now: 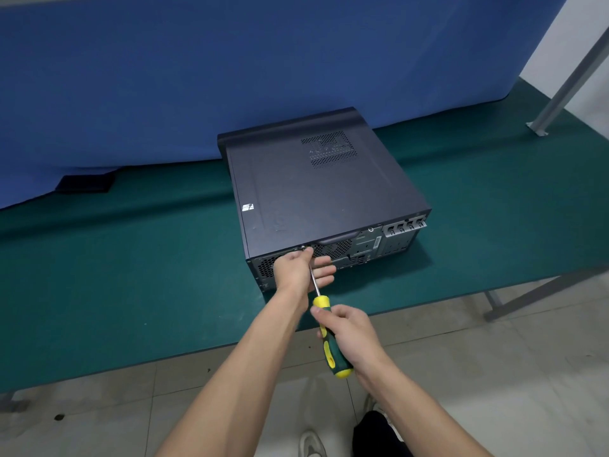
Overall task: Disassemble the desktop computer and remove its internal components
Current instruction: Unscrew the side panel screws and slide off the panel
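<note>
While working at the rear panel of a closed desktop computer, lying flat on a green table at about 12 o'clock from the wearer, backing out what looks like a cover screw at the panel's top edge. Gripping the yellow-and-green screwdriver with the right hand, fingers wrapped around the handle at roughly 5 o'clock from the case. Steadying the shaft near its tip with the left hand, thumb and forefinger pinching close to the screw while the remaining fingers are lying straight against the rear grille. Angling the tool from 5 o'clock toward 11 o'clock, shaft running up from the handle to the screw. Showing the side cover still seated, vent grille facing up, so apparently only starting the job and not yet reaching any internal parts. Standing behind the case, a blue backdrop; resting at 9 o'clock by its foot, a dark flat object, too dim to identify.

Risking a slipped tip: holding the tool at a slant instead of square to the screw could cam out and chew the head, or skid into the guiding fingers. Risking a lost screw too, dropping off the table edge onto the tiled floor once freed.
</note>
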Available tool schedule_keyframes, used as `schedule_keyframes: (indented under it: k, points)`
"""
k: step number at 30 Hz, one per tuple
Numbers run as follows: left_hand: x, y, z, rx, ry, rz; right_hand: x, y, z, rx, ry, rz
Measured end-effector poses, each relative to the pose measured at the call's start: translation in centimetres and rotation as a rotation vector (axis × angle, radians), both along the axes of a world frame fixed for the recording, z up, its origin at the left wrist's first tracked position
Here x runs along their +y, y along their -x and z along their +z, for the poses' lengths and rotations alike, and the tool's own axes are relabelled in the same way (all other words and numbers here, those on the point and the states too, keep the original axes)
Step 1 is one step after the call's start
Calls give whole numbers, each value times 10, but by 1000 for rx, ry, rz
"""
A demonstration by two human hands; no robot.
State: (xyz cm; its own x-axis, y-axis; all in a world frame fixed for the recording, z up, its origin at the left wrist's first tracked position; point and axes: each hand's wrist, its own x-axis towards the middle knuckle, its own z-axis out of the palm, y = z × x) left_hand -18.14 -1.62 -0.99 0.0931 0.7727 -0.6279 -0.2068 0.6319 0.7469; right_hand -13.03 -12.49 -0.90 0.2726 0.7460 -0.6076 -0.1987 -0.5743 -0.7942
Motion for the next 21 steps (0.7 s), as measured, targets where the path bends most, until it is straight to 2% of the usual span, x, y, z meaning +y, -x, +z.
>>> schedule_keyframes:
  k: [3, 7, 12, 15, 18, 21]
  points:
    - [4, -2, 0, 3, 29, 184, 2, 0, -2, -139, 12, -17]
    - [6, -4, -3, 38, 10, 218, 3, -10, -4, -265, 11, 53]
    - [8, -8, -3, -27, 46, 297, 0, -26, -4, -540, 60, 173]
    - [7, -7, -4, -29, 43, 293, -3, -38, 2, -581, 76, 170]
    - [0, -4, -1, 108, -133, 150, 4, -52, 18, -522, 11, 67]
    - [-2, -1, 17, 276, -502, -126, 20, -66, 44, -378, -159, -79]
